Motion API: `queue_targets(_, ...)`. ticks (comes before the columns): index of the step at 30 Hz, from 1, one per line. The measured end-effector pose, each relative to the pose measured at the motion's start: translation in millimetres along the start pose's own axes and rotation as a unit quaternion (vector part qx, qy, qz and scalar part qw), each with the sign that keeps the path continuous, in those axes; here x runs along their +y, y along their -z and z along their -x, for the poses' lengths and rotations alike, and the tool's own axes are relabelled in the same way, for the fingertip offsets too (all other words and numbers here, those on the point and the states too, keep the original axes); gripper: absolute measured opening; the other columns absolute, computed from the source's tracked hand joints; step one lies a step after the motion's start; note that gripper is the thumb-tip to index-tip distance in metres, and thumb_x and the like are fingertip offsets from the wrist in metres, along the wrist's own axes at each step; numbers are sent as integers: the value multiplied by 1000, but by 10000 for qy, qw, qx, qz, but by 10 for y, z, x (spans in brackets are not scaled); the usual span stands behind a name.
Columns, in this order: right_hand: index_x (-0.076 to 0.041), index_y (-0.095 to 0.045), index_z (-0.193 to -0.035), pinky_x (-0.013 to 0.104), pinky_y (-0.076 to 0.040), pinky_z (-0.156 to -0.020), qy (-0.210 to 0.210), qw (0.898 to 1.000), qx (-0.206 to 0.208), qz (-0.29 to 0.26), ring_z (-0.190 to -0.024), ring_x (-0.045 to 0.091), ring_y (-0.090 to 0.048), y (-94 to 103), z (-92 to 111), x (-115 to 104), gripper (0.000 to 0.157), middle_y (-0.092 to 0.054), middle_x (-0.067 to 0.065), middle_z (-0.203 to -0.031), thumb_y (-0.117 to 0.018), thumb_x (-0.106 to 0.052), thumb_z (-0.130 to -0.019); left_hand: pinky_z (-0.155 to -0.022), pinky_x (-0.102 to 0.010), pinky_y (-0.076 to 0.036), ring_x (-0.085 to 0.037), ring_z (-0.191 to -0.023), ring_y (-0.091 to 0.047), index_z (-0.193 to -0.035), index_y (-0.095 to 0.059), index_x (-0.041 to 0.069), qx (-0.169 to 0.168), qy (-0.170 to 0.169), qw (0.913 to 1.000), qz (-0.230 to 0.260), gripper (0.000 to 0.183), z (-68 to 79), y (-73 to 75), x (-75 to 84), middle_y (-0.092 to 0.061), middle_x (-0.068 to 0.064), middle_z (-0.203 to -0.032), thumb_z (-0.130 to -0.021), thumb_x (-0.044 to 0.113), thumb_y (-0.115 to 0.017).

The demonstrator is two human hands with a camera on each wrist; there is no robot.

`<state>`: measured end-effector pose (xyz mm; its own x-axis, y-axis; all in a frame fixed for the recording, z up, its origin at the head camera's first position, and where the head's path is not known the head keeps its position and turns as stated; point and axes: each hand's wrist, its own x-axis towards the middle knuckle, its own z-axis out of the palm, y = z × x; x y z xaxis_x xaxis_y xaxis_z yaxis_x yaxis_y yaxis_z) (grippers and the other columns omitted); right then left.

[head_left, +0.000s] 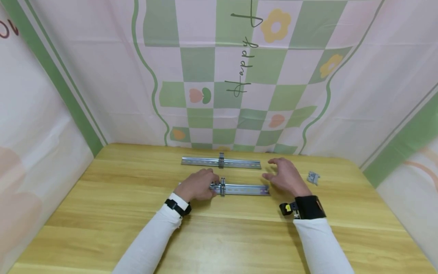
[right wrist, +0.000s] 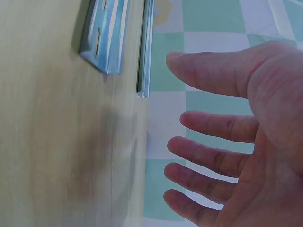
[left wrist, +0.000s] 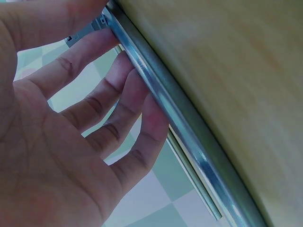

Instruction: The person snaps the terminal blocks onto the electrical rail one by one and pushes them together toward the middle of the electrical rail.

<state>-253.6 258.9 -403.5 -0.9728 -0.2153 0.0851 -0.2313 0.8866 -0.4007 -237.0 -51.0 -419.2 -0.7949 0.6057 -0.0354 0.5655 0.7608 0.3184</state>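
My left hand (head_left: 198, 185) grips the near slotted metal DIN rail (head_left: 244, 189), covering much of its left part. Thumb at the front and fingers behind, it sits just left of a narrow grey terminal block (head_left: 223, 187) mounted across the rail. In the left wrist view, the fingertips touch the edge of the shiny rail (left wrist: 189, 142), and a grey block (left wrist: 86, 32) shows between thumb and index finger. Beyond the right end of that rail, my right hand (head_left: 287, 177) hovers with fingers spread and nothing in them. The right wrist view shows its fingers (right wrist: 208, 156) apart from both rails.
Behind lies a second DIN rail (head_left: 239, 163), parallel, also carrying a grey block (head_left: 221, 160). A loose grey piece (head_left: 313, 178) rests right of my right hand. The wooden table (head_left: 219, 243) meets a checkered cloth (head_left: 226, 125) at its back edge.
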Motion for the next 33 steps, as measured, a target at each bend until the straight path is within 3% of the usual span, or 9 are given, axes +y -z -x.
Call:
queue_targets(24,3,-48,-125,57,-25,-98,-195,9977,264,590,-119,48,-34,42,45,227,62,-42,30,-129,-63,-38,-82,-76,-27,-43,-13,-92,-49,-119,-61,16,-5,17,10000,-5,42,1,-2,0,-53,4,-103,-79,29,-67)
queue_targets(33,5,-47,-125,59,-26,-96,-267,9967,401,657,-116,50,-35,84,75,365,51,-44,31,-126,-57,-26,-86,-76,-26,-43,-12,-92,-50,-119,-60,15,5,-37,10000,12,44,9,-1,2,-54,4,-104,-79,29,-67)
